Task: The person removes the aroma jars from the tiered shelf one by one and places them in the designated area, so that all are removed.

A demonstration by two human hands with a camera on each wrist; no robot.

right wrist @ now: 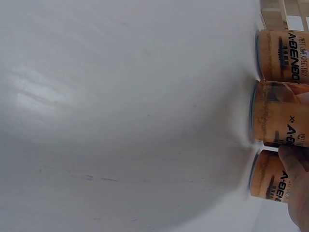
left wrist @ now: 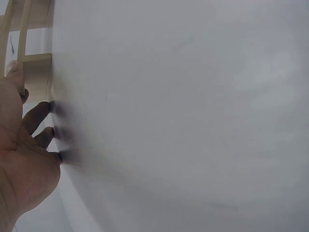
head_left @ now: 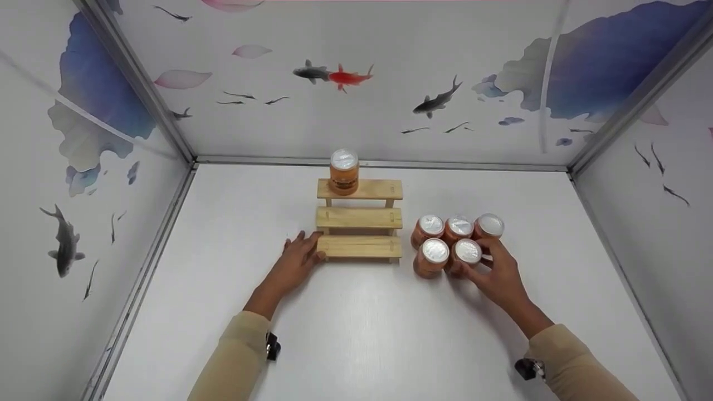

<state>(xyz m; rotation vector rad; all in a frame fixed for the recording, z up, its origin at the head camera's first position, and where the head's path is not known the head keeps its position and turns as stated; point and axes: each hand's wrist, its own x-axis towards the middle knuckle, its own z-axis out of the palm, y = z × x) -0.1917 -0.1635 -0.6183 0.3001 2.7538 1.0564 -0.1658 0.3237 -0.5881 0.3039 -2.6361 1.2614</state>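
Note:
My left hand [head_left: 295,262] pinches the left end of the lowest tier of a three-tier wooden display stand [head_left: 359,247]. In the left wrist view, its other fingers [left wrist: 37,117] are spread with their tips on the table. My right hand [head_left: 501,273] holds the front-right jar [head_left: 468,253] of a cluster, its thumb in front and fingers along the right side. This jar is orange with a silvery-white lid and stands upright. Other matching jars [head_left: 431,257] stand close around it; dark lettering shows on one jar [right wrist: 285,55] in the right wrist view.
One more orange jar [head_left: 344,172] stands on the left part of the stand's top tier. The white table [head_left: 356,323] is bounded by white panels [head_left: 379,133] printed with fish and leaves, at the back and both sides. Metal strips [head_left: 267,161] run along the edges.

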